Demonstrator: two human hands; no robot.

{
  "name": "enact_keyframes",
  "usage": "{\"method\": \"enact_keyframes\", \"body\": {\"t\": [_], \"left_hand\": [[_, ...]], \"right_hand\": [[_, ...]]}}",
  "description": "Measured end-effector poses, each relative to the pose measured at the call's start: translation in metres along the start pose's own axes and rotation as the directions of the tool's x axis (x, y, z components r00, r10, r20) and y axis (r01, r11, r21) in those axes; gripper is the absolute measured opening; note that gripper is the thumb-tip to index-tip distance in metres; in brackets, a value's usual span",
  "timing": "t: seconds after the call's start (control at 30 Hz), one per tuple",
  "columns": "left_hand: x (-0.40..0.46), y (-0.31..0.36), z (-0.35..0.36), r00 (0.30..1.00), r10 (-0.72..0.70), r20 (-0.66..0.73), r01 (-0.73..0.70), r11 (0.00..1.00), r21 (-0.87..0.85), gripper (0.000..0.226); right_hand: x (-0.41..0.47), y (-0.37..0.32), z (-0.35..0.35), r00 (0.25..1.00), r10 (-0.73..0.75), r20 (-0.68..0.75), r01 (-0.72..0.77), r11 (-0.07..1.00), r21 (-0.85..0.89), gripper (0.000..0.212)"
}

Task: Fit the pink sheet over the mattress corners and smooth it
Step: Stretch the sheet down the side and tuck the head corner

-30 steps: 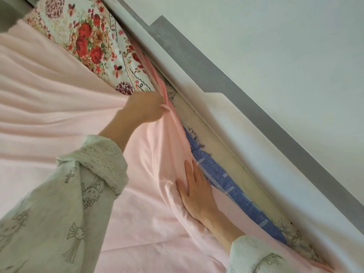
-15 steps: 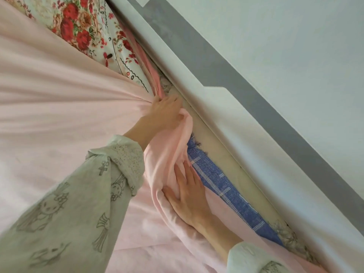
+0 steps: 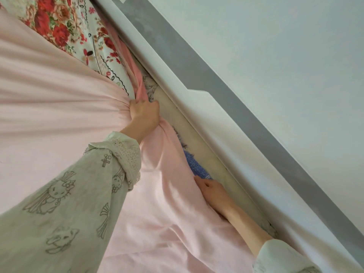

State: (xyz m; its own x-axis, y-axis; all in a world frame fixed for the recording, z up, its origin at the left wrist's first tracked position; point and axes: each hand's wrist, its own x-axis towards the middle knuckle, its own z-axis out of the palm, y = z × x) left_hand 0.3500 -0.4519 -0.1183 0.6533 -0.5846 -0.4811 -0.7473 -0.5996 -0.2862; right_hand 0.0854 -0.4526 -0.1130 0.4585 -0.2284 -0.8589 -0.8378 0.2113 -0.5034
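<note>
Head view, looking down along the far edge of a bed where it meets a white bed frame [image 3: 197, 123] and a pale wall with a grey band [image 3: 206, 75].

The step in hand is judged to be the tucking of the pink sheet [image 3: 59, 99] along the wall-side edge of the mattress, near one corner. The left hand [image 3: 144, 113] is closed in a fist around a bunch of the sheet's edge, held right at the gap beside the frame; tight creases are seen fanning out from that fist across the sheet to the left. The right hand [image 3: 213, 192] is laid lower along the same edge, fingers pushed down between sheet and frame; whether anything is gripped there cannot be told, since the fingertips are hidden.

The sheet is spread over most of the bed, pale pink, soft and matte, drawn taut near the fist and lying in loose folds lower down. A floral cover [image 3: 65, 26] with red roses is left bare above the fist, and a strip of blue woven cloth [image 3: 194, 164] is exposed between the two hands.

The next move is judged to call for the bunched edge to be pulled over the floral part and pushed down into the gap, then the fanned creases to be flattened by palm.
</note>
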Motion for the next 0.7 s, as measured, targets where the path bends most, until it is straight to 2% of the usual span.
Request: {"method": "enact_keyframes", "body": {"t": [0.1, 0.13, 0.17, 0.23, 0.3, 0.4, 0.47, 0.5, 0.57, 0.63, 0.7], "left_hand": [[-0.001, 0.002, -0.002, 1.0, 0.023, -0.009, -0.023, 0.999, -0.034, 0.035], [-0.003, 0.002, -0.004, 0.999, 0.036, -0.014, -0.036, 0.997, -0.069, 0.037], [-0.005, 0.003, -0.006, 0.999, 0.048, -0.024, -0.05, 0.993, -0.107, 0.039], [-0.012, 0.002, -0.011, 0.993, 0.08, -0.083, -0.093, 0.983, -0.161, 0.04], [-0.024, -0.001, -0.012, 0.974, 0.084, -0.212, -0.132, 0.966, -0.223, 0.038], [-0.053, -0.004, -0.007, 0.911, -0.096, -0.401, -0.087, 0.906, -0.415, 0.038], [-0.074, -0.002, -0.001, 0.868, -0.281, -0.41, 0.018, 0.842, -0.539, 0.034], [-0.082, -0.001, 0.003, 0.848, -0.368, -0.382, 0.076, 0.798, -0.598, 0.031], [-0.097, 0.003, 0.008, 0.804, -0.529, -0.272, 0.185, 0.657, -0.731, 0.026], [-0.103, 0.006, 0.007, 0.747, -0.656, -0.108, 0.253, 0.431, -0.866, 0.023], [-0.11, 0.01, 0.007, 0.716, -0.697, 0.044, 0.276, 0.224, -0.935, 0.023]], "right_hand": [[0.005, 0.011, -0.008, 0.986, -0.055, -0.157, 0.028, 0.985, -0.169, 0.023], [0.003, 0.01, -0.009, 0.977, -0.071, -0.2, 0.036, 0.984, -0.176, 0.024], [0.001, 0.008, -0.01, 0.97, -0.088, -0.225, 0.061, 0.99, -0.128, 0.026], [-0.005, 0.001, -0.012, 0.974, -0.097, -0.203, 0.116, 0.99, 0.079, 0.023], [-0.013, -0.008, -0.015, 0.985, -0.09, -0.147, 0.118, 0.974, 0.192, 0.036], [-0.021, -0.009, -0.018, 0.986, -0.148, -0.076, 0.158, 0.978, 0.138, 0.034], [-0.025, -0.008, -0.018, 0.974, -0.222, -0.037, 0.224, 0.972, 0.074, 0.026], [-0.027, -0.007, -0.017, 0.969, -0.246, -0.021, 0.247, 0.966, 0.07, 0.029], [-0.034, -0.003, -0.016, 0.963, -0.268, 0.02, 0.265, 0.959, 0.102, 0.05], [-0.044, -0.002, -0.019, 0.963, -0.258, 0.081, 0.251, 0.964, 0.084, 0.076], [-0.054, 0.004, -0.02, 0.965, -0.237, 0.116, 0.238, 0.971, 0.001, 0.097]]}}
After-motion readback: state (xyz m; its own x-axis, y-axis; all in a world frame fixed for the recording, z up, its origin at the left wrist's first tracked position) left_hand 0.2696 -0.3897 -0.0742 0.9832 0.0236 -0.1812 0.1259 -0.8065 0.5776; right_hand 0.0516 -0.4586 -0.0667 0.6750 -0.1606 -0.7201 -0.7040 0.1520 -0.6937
